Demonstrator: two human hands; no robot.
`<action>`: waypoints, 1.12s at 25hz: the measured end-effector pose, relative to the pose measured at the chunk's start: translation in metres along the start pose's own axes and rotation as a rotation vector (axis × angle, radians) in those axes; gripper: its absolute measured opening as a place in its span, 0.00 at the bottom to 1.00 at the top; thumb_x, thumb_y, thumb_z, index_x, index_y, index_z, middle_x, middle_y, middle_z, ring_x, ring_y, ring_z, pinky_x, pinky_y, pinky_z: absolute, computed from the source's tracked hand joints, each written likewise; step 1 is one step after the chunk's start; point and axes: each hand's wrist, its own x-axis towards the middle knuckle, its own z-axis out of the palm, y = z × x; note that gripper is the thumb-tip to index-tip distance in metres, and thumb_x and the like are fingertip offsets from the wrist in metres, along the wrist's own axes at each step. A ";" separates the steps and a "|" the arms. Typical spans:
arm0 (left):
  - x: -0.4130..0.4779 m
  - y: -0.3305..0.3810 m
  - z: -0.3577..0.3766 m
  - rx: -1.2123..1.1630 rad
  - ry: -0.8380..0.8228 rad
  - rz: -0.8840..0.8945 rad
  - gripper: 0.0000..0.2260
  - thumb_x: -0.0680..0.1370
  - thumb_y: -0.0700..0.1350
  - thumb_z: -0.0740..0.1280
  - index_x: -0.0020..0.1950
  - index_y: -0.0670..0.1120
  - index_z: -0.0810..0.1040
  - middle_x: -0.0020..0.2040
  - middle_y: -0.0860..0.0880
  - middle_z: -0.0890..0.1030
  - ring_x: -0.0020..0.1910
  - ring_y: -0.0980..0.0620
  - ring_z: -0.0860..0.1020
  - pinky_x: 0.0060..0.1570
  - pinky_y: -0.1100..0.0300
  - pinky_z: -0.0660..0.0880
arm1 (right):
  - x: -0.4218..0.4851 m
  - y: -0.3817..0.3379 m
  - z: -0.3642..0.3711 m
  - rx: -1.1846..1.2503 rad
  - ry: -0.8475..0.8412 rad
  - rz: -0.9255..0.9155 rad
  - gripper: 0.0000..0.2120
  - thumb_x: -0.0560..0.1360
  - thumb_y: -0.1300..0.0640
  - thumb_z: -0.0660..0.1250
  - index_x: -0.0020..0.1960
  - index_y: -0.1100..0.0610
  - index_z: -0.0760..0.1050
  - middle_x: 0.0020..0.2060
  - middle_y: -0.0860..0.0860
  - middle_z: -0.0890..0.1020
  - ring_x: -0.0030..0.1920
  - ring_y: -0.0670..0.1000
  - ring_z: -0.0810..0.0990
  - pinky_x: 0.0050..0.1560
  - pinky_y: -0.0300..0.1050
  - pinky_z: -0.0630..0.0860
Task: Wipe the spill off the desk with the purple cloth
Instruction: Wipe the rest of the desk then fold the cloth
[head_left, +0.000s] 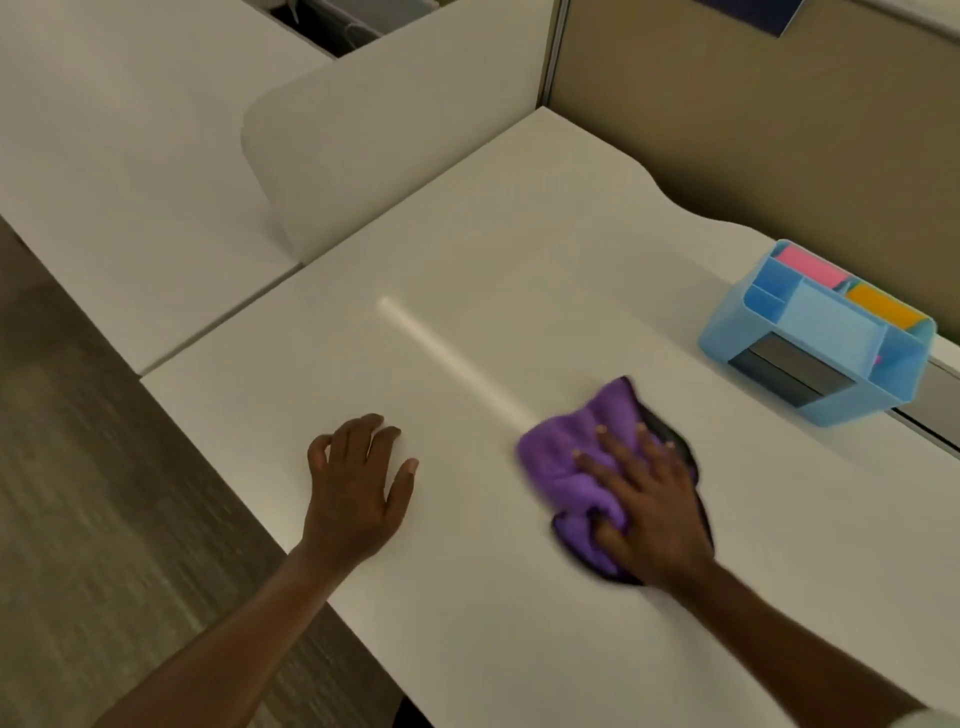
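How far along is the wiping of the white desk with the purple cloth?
Done: no liquid shows on the bare white desk. In hand: the right hand presses the crumpled purple cloth flat on the desk, blurred as if moving; the left hand rests alongside. Left: unclear, since anything under the cloth is hidden.

1. No readable text, labels, brands, numbers or signs anywhere in view.
2. Blue organizer: plain faces, no print visible.
3. Pink pad and orange pad inside it: blank as seen.
4. Purple cloth: no tag or logo visible.
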 end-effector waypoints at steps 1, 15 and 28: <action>0.000 0.003 -0.003 0.014 -0.006 0.014 0.19 0.84 0.54 0.58 0.62 0.42 0.80 0.62 0.43 0.80 0.62 0.41 0.79 0.62 0.44 0.68 | 0.002 0.017 -0.010 -0.006 -0.004 0.148 0.36 0.72 0.39 0.60 0.79 0.38 0.59 0.80 0.51 0.64 0.79 0.68 0.61 0.74 0.74 0.59; -0.079 0.083 0.001 0.063 -0.016 0.022 0.17 0.83 0.52 0.57 0.63 0.42 0.76 0.61 0.42 0.77 0.60 0.40 0.76 0.58 0.44 0.67 | -0.224 0.020 -0.037 -0.022 0.036 0.540 0.35 0.72 0.37 0.59 0.78 0.46 0.68 0.80 0.52 0.66 0.79 0.67 0.60 0.74 0.72 0.59; -0.081 0.085 -0.006 -0.069 -0.039 -0.057 0.16 0.83 0.51 0.59 0.64 0.43 0.77 0.63 0.43 0.77 0.64 0.41 0.76 0.62 0.44 0.67 | -0.185 0.000 -0.018 -0.014 -0.034 -0.097 0.38 0.70 0.37 0.66 0.79 0.40 0.63 0.80 0.48 0.64 0.81 0.63 0.59 0.73 0.72 0.61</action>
